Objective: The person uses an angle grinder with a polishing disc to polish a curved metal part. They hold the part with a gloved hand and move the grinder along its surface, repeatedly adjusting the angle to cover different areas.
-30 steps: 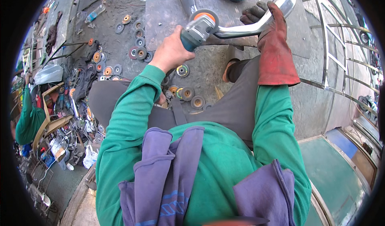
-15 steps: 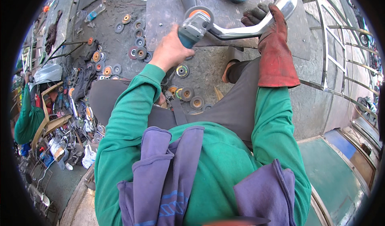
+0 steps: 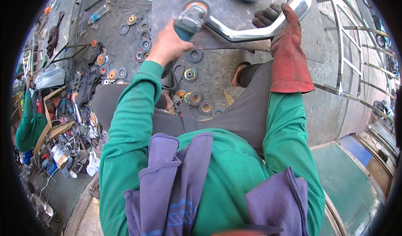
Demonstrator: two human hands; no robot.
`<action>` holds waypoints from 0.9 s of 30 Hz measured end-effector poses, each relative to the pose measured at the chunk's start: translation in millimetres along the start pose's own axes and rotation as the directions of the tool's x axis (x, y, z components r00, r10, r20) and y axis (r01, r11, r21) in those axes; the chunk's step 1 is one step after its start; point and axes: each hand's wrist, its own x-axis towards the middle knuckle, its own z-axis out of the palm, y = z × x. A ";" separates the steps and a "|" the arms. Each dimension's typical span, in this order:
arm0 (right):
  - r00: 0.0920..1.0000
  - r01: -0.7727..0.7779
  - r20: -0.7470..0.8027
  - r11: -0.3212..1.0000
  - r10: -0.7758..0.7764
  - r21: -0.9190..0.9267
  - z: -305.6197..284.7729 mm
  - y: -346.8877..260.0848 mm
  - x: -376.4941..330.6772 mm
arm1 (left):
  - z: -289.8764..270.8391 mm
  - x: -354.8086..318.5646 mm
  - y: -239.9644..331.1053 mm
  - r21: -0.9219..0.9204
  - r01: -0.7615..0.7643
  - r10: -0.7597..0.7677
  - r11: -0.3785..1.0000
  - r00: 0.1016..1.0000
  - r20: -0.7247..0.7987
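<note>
Gripping the teal-bodied angle grinder (image 3: pixel 190 20) with bare left hand (image 3: pixel 167 45), pressing against the curved shiny metal tube (image 3: pixel 251 34); red-gloved right hand (image 3: pixel 282 24) clasping it beside the grinder; polishing looking midway.

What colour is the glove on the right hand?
Red, with a dark, worn hand part; the glove shows best in the head view.

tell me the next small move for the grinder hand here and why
Probably ease the angle grinder in the left hand a little along the curved shiny metal tube. Its disc end sits at the tube's left end, while the red-gloved right hand grips the tube further right, steadying it on the worn slab.
</note>
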 end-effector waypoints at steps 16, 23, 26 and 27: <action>0.999 0.031 0.035 0.999 -0.030 -0.043 2.2 1.5 -5.3 | -4.9 0.1 9.5 0.020 -0.058 0.057 0.998 0.998 0.041; 0.999 0.035 0.034 0.997 -0.033 -0.066 12.8 -5.9 -14.5 | -14.9 15.7 6.1 0.128 -0.087 0.086 0.988 0.996 0.011; 0.995 0.101 0.021 0.990 -0.100 -0.097 21.3 -5.5 -24.5 | -15.5 14.8 9.9 0.178 -0.049 0.047 0.983 0.999 0.020; 0.989 0.141 -0.026 0.979 -0.146 -0.147 26.4 -5.4 -27.2 | -17.3 15.9 10.7 0.205 -0.033 0.032 0.978 0.999 0.009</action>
